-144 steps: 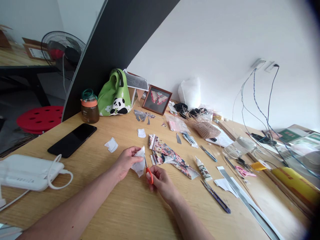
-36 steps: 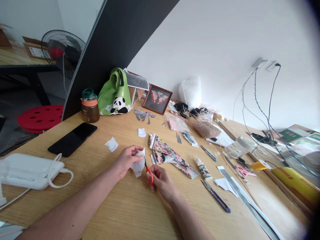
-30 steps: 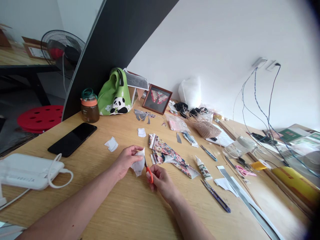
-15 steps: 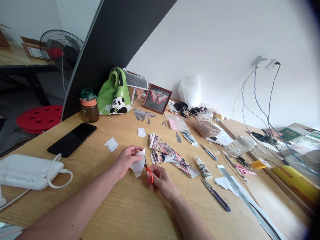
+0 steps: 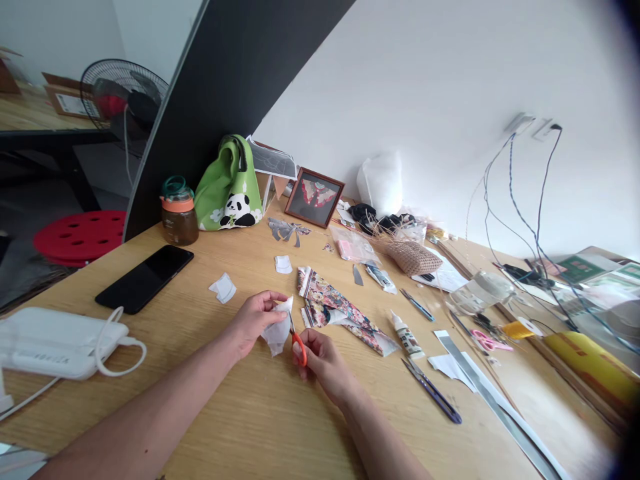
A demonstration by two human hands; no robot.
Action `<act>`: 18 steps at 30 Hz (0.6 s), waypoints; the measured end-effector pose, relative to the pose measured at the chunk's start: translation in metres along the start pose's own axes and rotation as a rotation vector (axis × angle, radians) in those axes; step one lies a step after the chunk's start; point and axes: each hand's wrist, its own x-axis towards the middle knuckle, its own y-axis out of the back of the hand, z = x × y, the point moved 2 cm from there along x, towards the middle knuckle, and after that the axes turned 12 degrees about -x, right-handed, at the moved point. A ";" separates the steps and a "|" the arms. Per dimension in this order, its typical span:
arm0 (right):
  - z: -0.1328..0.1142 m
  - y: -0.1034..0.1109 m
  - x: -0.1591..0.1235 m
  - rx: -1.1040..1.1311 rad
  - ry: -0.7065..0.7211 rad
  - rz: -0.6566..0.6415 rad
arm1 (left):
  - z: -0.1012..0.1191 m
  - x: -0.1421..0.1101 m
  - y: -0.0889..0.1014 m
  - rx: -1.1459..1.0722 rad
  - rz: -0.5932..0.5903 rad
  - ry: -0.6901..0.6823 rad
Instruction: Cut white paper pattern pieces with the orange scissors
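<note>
My left hand [image 5: 257,320] pinches a thin white piece [image 5: 276,332], paper or cloth, above the wooden table. Orange-handled scissors [image 5: 299,348] are in my right hand [image 5: 320,363], fingers closed around the handles. Their blades lie against the right edge of the white piece. Just beyond, a folded flower-printed fabric [image 5: 345,310] rests on the table. Two small white cut pieces lie farther off, one piece [image 5: 223,288] to the left and another piece [image 5: 283,265] straight ahead.
A black phone [image 5: 145,279] and a white power bank [image 5: 60,343] lie at left, near a jar [image 5: 179,217] and a green panda bag [image 5: 227,190]. To the right are a glue bottle [image 5: 407,337], thread snips [image 5: 433,392], pink scissors [image 5: 490,341] and a woven pouch [image 5: 414,257].
Both hands stay almost in place. The top of the white piece shifts very slightly to the right by the scissor blades.
</note>
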 end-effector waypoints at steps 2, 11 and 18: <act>0.000 0.000 0.000 0.001 0.002 0.008 | 0.000 0.000 0.000 -0.004 -0.003 -0.002; -0.001 0.000 -0.001 -0.019 -0.004 0.027 | 0.000 0.000 0.001 -0.005 -0.001 -0.006; 0.003 0.001 0.001 -0.011 -0.003 0.016 | 0.002 -0.001 -0.001 -0.004 0.000 -0.004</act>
